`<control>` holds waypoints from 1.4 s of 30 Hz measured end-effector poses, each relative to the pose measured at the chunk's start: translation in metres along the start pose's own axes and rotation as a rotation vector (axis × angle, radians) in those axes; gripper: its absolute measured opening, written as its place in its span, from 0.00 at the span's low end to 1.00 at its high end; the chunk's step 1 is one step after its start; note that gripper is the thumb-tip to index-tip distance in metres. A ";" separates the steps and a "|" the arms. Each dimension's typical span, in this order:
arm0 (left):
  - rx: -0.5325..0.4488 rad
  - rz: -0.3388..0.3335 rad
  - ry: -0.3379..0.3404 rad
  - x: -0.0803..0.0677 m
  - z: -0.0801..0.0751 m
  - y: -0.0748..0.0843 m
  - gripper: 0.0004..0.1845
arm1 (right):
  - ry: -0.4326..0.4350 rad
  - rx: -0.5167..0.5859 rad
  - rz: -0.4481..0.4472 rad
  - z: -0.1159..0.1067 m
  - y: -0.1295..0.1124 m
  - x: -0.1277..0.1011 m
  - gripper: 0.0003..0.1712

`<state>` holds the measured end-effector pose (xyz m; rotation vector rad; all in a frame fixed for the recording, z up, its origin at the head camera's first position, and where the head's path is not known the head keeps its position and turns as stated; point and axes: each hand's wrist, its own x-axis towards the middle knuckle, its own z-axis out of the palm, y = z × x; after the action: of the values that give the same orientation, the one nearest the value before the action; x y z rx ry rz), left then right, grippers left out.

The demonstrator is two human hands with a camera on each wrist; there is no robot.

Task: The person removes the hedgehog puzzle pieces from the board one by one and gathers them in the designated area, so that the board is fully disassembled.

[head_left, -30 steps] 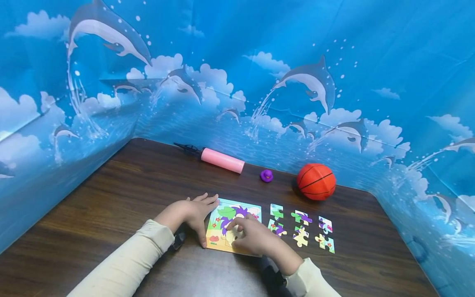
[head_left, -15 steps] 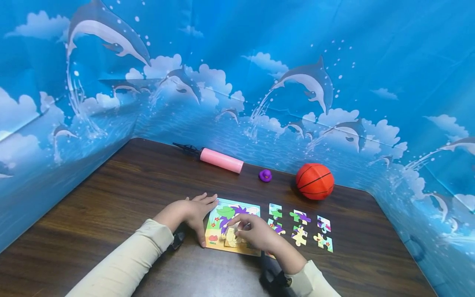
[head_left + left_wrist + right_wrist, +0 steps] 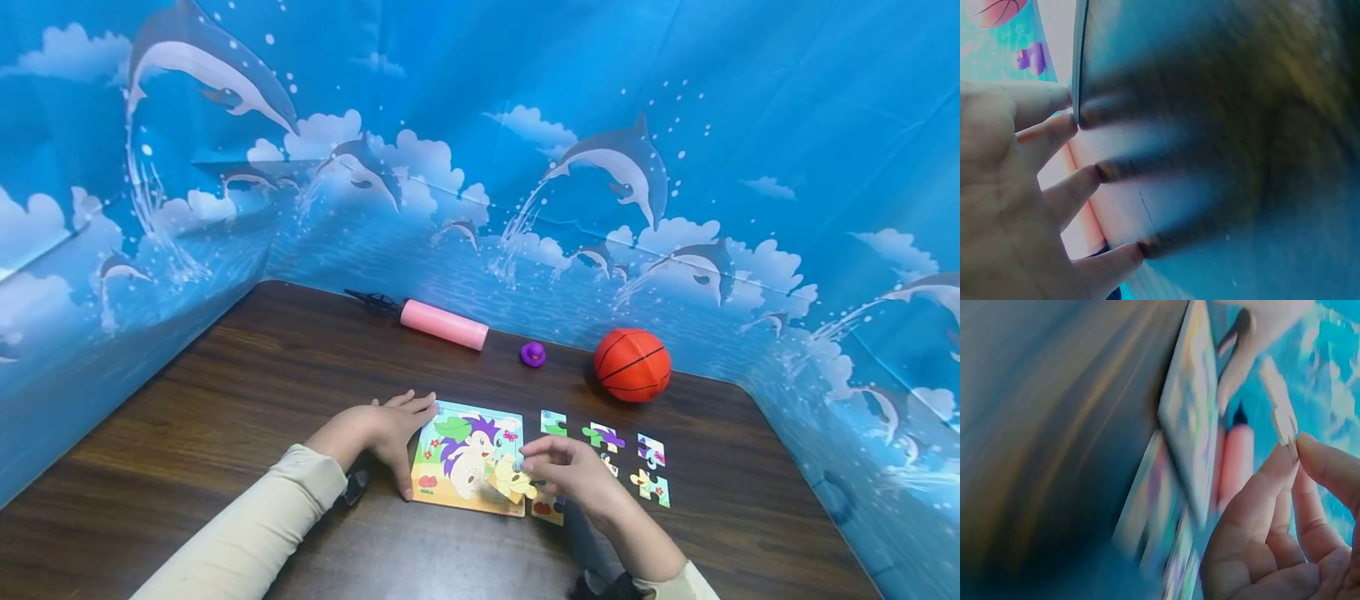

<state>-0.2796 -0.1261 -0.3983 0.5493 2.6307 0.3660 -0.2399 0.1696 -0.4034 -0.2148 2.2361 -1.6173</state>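
Note:
A puzzle board [image 3: 457,492] with a purple-haired cartoon figure lies on the dark table. My left hand [image 3: 390,435] spreads its fingers along the board's left side, with thumb near the lower corner and fingertips by the upper one. In the left wrist view, fingertips [image 3: 1063,128] touch the board's edge. Above the board's right part, my right hand [image 3: 577,475] pinches a yellow puzzle piece [image 3: 510,477] between thumb and fingers. The right wrist view shows that piece [image 3: 1279,403] edge-on, raised off the board. My right hand partly covers loose pieces behind it.
Several loose puzzle pieces [image 3: 651,487] lie right of the board, one [image 3: 547,509] close to its lower right corner. Farther back are a pink hand pump [image 3: 444,324], a purple rubber duck [image 3: 533,355] and a small orange basketball [image 3: 632,365]. A dolphin-print curtain [image 3: 480,167] surrounds the table.
My right hand has lifted the yellow puzzle piece off the board and carried it to the right, uncovering the picture's middle. My left hand has stayed at the board's left side.

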 end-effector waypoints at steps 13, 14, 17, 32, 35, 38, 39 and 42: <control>-0.025 0.000 0.002 0.000 0.000 0.000 0.66 | 0.163 -0.176 0.124 -0.092 0.051 -0.049 0.20; -0.023 -0.002 0.002 -0.001 0.000 -0.001 0.66 | 0.152 -0.194 0.121 -0.092 0.053 -0.048 0.19; -0.026 0.004 -0.001 -0.001 0.000 -0.002 0.66 | 0.127 -0.239 0.109 -0.091 0.055 -0.046 0.18; -0.023 -0.013 -0.002 -0.002 -0.003 0.001 0.66 | 0.329 -0.446 0.061 -0.063 0.032 -0.033 0.07; -0.022 -0.010 0.001 -0.004 -0.003 0.002 0.66 | 0.293 -0.468 0.006 -0.048 0.024 -0.024 0.04; -0.025 -0.007 0.000 -0.003 -0.003 0.002 0.66 | 0.203 -0.562 -0.074 -0.028 0.017 -0.014 0.09; -0.028 -0.005 0.000 -0.002 -0.003 0.002 0.66 | 0.166 -0.604 -0.097 -0.021 0.014 -0.010 0.10; -0.034 -0.007 -0.003 -0.002 -0.001 0.002 0.66 | 0.060 -0.739 -0.187 -0.003 0.008 -0.001 0.16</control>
<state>-0.2782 -0.1254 -0.3965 0.5293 2.6181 0.4073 -0.2395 0.1750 -0.4100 -0.5816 2.8359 -0.7991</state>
